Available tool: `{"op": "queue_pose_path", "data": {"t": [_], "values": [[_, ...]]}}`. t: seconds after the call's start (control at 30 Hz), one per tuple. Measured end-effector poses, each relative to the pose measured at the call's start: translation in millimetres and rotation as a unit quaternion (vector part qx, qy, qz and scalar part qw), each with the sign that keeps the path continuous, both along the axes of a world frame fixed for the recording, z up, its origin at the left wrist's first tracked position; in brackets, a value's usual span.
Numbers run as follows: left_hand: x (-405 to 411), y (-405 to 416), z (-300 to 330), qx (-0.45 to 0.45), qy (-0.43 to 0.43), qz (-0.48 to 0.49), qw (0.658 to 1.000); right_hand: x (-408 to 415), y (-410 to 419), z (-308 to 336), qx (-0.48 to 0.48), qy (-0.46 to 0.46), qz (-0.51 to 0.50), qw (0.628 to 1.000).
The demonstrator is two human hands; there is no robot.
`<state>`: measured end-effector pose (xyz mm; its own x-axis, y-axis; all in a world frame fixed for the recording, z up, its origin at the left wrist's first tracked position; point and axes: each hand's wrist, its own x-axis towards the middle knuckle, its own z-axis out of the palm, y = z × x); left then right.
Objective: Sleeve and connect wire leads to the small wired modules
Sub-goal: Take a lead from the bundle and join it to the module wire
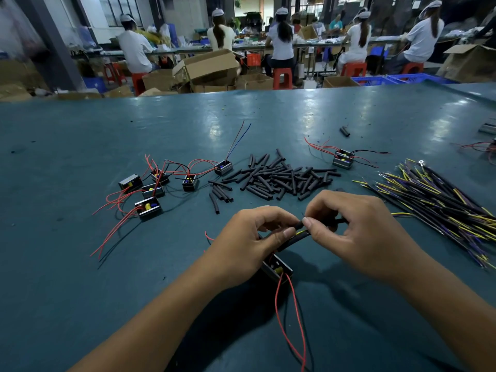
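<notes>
Two bare forearms enter from the near edge of the teal tabletop (80, 146) and meet just above its near centre. The left hand (249, 237) curls its fingers round a black sleeve (296, 226) and a black lead (294, 240) with a yellow core showing; beneath its palm a small wired module (276, 268) hangs or rests, its red wires (291, 312) trailing toward the near edge. The right hand (354, 232) pinches the other end of the sleeve between thumb and forefinger, the remaining fingers curled; the two thumbs nearly touch.

Just beyond the hands, at mid-tabletop, lies a loose heap of cut black sleeves (279, 175). To the left of the heap a cluster of six modules (161, 186) sits with red and black wires sprawled toward the left. A single module (343, 159) stands to the right of the heap. Toward the right edge a fan of black leads with yellow and purple ends (434, 200) reaches to that edge.

Bare surface extends along the left side, the near left and the whole far band up to the far edge. Past it, seated workers (281, 44) face away among cardboard boxes (206, 65).
</notes>
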<state>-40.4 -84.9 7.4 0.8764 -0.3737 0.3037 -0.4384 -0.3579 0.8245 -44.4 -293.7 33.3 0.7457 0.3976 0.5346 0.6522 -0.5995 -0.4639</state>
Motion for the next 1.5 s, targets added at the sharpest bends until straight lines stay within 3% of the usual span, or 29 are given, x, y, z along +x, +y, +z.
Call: {"op": "queue_pose_path", "data": {"t": [0.37,0.8,1.5], "values": [[-2,2,0,0.019,-0.018,-0.007,1.0,-2,-2,3,-0.037,-0.004,0.011,0.999],[-5,-3,5,0.057,-0.122,0.054,0.989,-2,1,0,-0.042,-0.04,0.031,0.998],[7,11,-7,0.023,-0.053,0.013,0.998,2,-2,-7,-0.011,-0.051,0.013,0.999]]}}
